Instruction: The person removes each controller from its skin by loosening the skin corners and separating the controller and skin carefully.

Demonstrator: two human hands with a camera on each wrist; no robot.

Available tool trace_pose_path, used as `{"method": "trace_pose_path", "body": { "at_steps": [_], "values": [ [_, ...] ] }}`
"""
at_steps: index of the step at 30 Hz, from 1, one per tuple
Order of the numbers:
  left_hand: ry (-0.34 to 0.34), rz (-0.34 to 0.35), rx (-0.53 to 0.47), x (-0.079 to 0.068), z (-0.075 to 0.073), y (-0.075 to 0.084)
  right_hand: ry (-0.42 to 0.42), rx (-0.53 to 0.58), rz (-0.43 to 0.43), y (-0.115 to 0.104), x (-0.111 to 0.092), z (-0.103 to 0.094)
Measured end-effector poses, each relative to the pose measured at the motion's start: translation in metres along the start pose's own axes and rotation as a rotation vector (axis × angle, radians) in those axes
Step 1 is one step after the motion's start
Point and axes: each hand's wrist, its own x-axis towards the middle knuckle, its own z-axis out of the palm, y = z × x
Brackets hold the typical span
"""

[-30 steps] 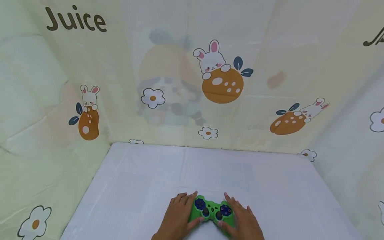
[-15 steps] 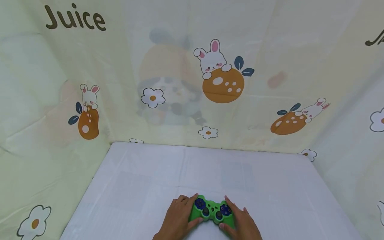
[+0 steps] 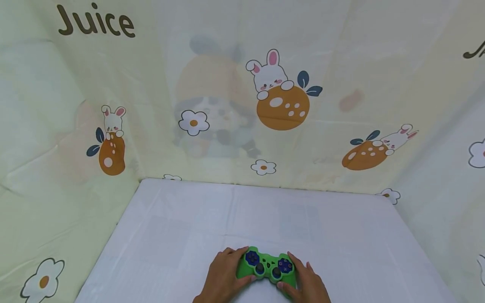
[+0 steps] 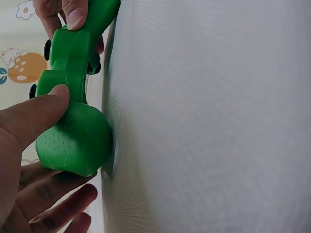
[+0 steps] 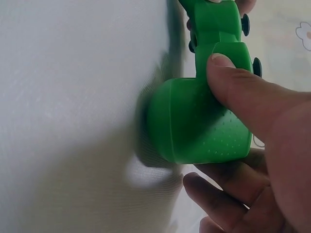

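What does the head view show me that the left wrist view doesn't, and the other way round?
Only the head view: the dark printed word "Juice" and the dark blue button pads on the green plastic game controller.

Only the left wrist view: the fine dotted texture on the controller's left handle.

Both: the controller, gripped by the left hand and right hand, and the pale cloth-covered tabletop.

Cream backdrop (image 3: 318, 141) with printed rabbits (image 3: 270, 79), oranges (image 3: 283, 112), flowers (image 3: 263, 167), "Juice" lettering (image 3: 100, 23), behind white tabletop (image 3: 261, 219).
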Motion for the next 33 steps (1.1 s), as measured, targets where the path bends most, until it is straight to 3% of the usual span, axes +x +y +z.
{"method": "trace_pose_path", "body": {
  "at_steps": [9, 19, 26, 33],
  "values": [
    [0.109, 0.041, -0.026, -0.003, -0.001, -0.003, 0.08, 0.112, -0.083, -0.001, -0.008, -0.001],
    [0.227, 0.098, -0.15, -0.004, -0.002, -0.008, 0.232, 0.214, -0.185, -0.005, -0.012, 0.001],
    [0.3, 0.119, -0.128, -0.004, -0.002, -0.008, 0.382, 0.233, -0.274, -0.004, -0.011, 0.006],
    [0.337, 0.12, -0.121, -0.003, -0.003, -0.008, 0.399, 0.262, -0.267, -0.004, -0.006, 0.013]
  ]
}}
